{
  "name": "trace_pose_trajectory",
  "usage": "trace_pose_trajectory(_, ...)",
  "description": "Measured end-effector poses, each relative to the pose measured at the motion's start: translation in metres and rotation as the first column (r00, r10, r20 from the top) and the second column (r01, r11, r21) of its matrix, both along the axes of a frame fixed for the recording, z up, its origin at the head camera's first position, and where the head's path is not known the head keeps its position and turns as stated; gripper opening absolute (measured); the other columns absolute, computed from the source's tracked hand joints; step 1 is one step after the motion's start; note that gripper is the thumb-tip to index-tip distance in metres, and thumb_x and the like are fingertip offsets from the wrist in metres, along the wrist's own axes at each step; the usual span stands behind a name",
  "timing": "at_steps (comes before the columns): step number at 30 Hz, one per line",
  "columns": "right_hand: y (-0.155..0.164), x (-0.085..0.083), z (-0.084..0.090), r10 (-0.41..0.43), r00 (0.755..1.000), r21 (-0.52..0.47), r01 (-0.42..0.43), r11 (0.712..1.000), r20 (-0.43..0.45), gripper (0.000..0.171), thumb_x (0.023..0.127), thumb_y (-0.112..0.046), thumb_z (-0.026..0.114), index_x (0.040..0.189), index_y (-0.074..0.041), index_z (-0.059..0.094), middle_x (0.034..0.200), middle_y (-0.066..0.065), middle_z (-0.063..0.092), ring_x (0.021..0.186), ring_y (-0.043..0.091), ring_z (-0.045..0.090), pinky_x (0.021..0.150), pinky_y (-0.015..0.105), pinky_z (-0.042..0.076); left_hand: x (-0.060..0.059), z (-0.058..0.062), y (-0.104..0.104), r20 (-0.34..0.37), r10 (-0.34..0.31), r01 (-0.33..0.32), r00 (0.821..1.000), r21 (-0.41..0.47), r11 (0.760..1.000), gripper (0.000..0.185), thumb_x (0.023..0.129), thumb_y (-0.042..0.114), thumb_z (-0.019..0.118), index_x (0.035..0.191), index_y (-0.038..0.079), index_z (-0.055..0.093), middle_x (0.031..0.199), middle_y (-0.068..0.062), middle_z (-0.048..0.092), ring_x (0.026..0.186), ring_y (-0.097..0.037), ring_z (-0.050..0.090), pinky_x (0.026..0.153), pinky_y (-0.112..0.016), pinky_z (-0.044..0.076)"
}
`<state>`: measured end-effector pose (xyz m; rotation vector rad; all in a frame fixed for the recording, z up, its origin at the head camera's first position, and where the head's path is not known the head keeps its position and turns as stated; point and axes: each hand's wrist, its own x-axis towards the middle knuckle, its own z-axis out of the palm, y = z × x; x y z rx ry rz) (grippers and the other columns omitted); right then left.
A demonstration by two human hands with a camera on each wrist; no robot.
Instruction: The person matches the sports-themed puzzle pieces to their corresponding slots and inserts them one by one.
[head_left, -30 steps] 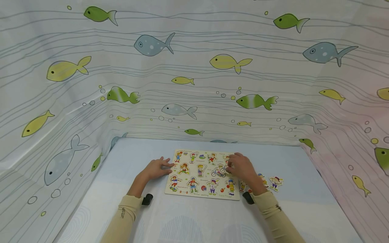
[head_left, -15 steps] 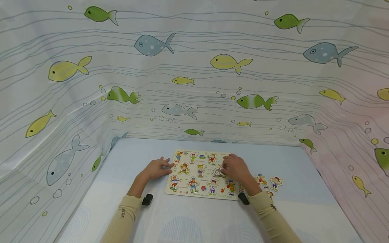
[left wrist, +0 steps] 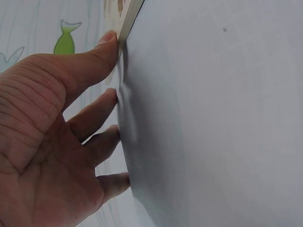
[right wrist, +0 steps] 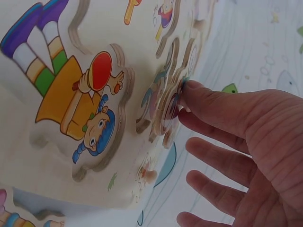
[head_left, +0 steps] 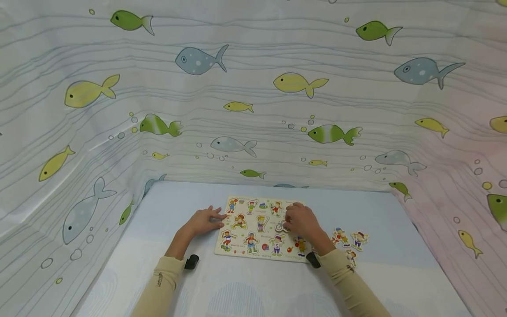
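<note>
Lying flat near the far edge of the pale blue table, between both hands: a wooden puzzle board, most cut-outs filled. Steadying its left edge, the left hand, fingers spread and straight, tips against the rim. Tilted half out of its recess near the board's right edge, a cyclist piece, pinched by the right hand; loose pieces beside that edge.

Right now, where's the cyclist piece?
Head view: the cyclist piece sits right of centre on the puzzle board, pinched by the right hand.
</note>
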<state>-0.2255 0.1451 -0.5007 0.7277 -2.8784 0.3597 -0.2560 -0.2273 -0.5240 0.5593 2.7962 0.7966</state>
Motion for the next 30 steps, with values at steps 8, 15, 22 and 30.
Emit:
trace_pose_trajectory(8,-0.0031,-0.0026,-0.0053,-0.023,1.0,0.032,0.023,0.999,-0.011,0.027,0.082,-0.029,0.082,0.068,-0.023,0.059,0.078,-0.009,0.054,0.087,0.017,0.053,0.074,0.045,0.048,0.0,-0.002,-0.0009,-0.01,0.002,-0.002,1.0,-0.005,1.0,0.037,0.091,0.031,0.071,0.123,0.013,0.07,0.145,-0.015,0.048,0.141,-0.045,0.029,0.113,-0.063,0.02)
trace_pose_trajectory(15,-0.0042,-0.0055,-0.0068,-0.048,0.999,0.059,0.047,0.997,0.009,0.028,0.082,-0.03,0.082,0.067,-0.024,0.059,0.082,-0.009,0.056,0.094,0.02,0.055,0.081,0.048,0.05,0.0012,-0.0009,-0.0006,-0.015,-0.006,0.006,1.0,-0.003,1.0,0.037,0.091,0.03,0.071,0.123,0.012,0.07,0.144,-0.016,0.049,0.139,-0.046,0.031,0.112,-0.063,0.022)
trace_pose_trajectory(22,-0.0041,-0.0071,-0.0088,-0.046,0.999,0.065,0.045,0.997,0.012,0.028,0.082,-0.029,0.082,0.068,-0.023,0.059,0.08,-0.009,0.056,0.092,0.02,0.055,0.076,0.046,0.049,0.0006,-0.0011,-0.0009,-0.013,0.004,-0.004,1.0,-0.023,1.0,0.037,0.092,0.03,0.07,0.124,0.013,0.07,0.145,-0.015,0.048,0.14,-0.045,0.03,0.113,-0.063,0.021)
trace_pose_trajectory(30,-0.0043,-0.0079,-0.0105,-0.053,0.998,0.079,0.052,0.996,0.016,0.027,0.082,-0.03,0.082,0.068,-0.024,0.06,0.082,-0.009,0.058,0.093,0.02,0.055,0.075,0.046,0.049,-0.0009,-0.0022,-0.0005,-0.016,0.01,-0.01,1.0,-0.028,1.0,0.037,0.091,0.032,0.07,0.123,0.014,0.07,0.145,-0.014,0.049,0.14,-0.044,0.031,0.113,-0.062,0.022)
